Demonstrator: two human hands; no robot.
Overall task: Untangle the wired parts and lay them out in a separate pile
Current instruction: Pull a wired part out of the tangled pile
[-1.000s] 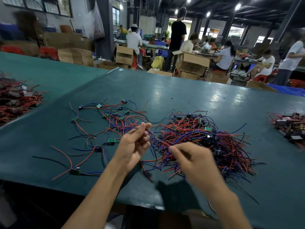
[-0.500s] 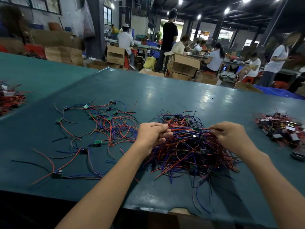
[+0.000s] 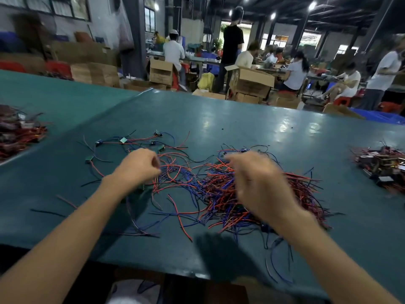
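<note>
Tangle (image 3: pixel 219 189) of red, blue and black wires sits mid-desk (image 3: pixel 219 119), strands running every way; laid-out pile (image 3: pixel 131 143) spreads just left of it; left hand (image 3: pixel 140 167) curled at that pile's edge, grip unclear; right hand (image 3: pixel 258 185) blurred over the tangle, can't tell; 2 more heaps, left heap (image 3: pixel 19 137) and right heap (image 3: pixel 381 165), at the desk's side edges.

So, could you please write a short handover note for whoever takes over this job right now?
Left hand: fingers curled over the laid-out parts; whether it pinches a wire is unclear.
Right hand: blurred above the tangled pile; grip unclear.
Done: several parts spread out left of the pile on the table.
Left to do: the big tangle.
</note>
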